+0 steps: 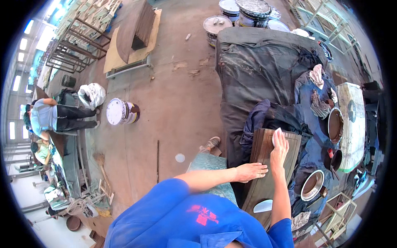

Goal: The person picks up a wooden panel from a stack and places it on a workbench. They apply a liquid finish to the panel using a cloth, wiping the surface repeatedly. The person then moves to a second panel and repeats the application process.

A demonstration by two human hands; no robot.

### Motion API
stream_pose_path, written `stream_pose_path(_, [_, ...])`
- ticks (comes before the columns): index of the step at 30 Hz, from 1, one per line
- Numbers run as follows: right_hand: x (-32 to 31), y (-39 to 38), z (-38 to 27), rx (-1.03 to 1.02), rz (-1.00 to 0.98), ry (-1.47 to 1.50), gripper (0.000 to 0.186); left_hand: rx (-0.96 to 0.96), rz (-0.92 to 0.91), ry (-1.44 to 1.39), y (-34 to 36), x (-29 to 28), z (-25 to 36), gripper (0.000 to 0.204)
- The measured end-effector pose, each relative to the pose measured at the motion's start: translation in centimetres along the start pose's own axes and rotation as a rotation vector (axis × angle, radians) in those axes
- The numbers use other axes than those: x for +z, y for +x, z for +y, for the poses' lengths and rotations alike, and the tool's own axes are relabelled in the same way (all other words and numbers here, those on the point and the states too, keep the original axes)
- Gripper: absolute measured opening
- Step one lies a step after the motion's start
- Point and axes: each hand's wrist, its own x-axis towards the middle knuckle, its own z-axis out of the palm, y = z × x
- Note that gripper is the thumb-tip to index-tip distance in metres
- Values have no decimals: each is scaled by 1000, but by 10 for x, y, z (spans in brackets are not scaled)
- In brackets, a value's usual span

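Observation:
A stack of dark brown wooden panels [271, 196] with grooved edges lies on the cloth-covered bench at my lower right. My right hand [279, 153] rests on the upper part of the top panel, holding a small white pad [276, 134] under its fingers. My left hand [252, 172] reaches across to the panel's left side with fingers stretched flat and nothing visible in them. A pale round-edged disc [263, 206] lies on the lower part of the panel.
Dark-draped bench [256, 70] carries rags [317, 76] and round pans [312, 185]. Paint buckets [122, 110] stand on the floor and behind the bench. A panel-laden trolley [109, 58] is upper left. A co-worker [62, 115] bends at a left-hand bench; a broom [101, 165] is nearby.

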Motion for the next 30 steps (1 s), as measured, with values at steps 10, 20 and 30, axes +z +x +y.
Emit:
stream_pose_path(10, [-2,14,-23,14,98,101,57,-54,-83,-80,11,-39,13,76])
stream_pose_path(20, [2,8,-51,104,57,97,63,-17,44,-161,6,-29,10,72])
stream_pose_path(30, [5,-6,-69,110,65,174,60,-35,10,-166,2,-22,7,76])
